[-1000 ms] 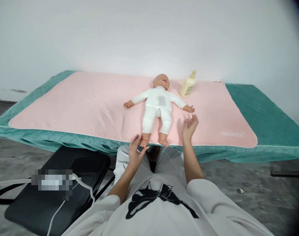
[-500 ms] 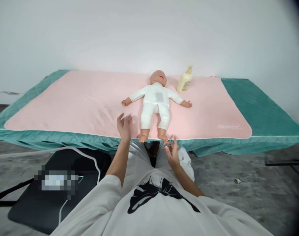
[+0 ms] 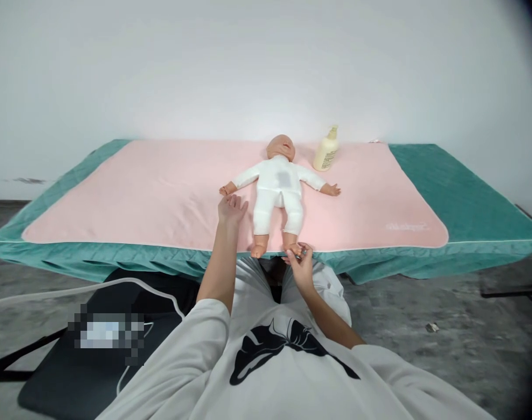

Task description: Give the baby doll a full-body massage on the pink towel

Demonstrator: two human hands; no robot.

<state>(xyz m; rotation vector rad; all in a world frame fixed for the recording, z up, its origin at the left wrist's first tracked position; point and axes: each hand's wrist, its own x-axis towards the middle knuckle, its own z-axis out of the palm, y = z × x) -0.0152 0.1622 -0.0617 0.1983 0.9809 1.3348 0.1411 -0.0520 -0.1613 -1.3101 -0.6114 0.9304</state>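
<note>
A baby doll (image 3: 278, 181) in a white suit lies on its back, arms spread, head toward the wall and feet at the near edge. My left hand (image 3: 232, 210) is over the mat just below the doll's hand on the left, its fingers loosely bent and thumb apart, with nothing seen in it. Whether it touches the doll's hand, I cannot tell. At the near edge, my right hand (image 3: 301, 263) has its thumb and fingers around the doll's right-side foot (image 3: 293, 247). Under the doll is a pink mat (image 3: 161, 186).
A cream pump bottle (image 3: 326, 153) stands on the mat beside the doll's head. The mat covers a bed with a green cover (image 3: 458, 192), against a white wall (image 3: 266, 64). Below left are a black chair (image 3: 65, 373) and a pale cable (image 3: 130, 281).
My left hand has moved up toward the doll's hand and its fingers have curled. My right hand has shifted slightly left and closed around the foot. The view has tilted slightly.
</note>
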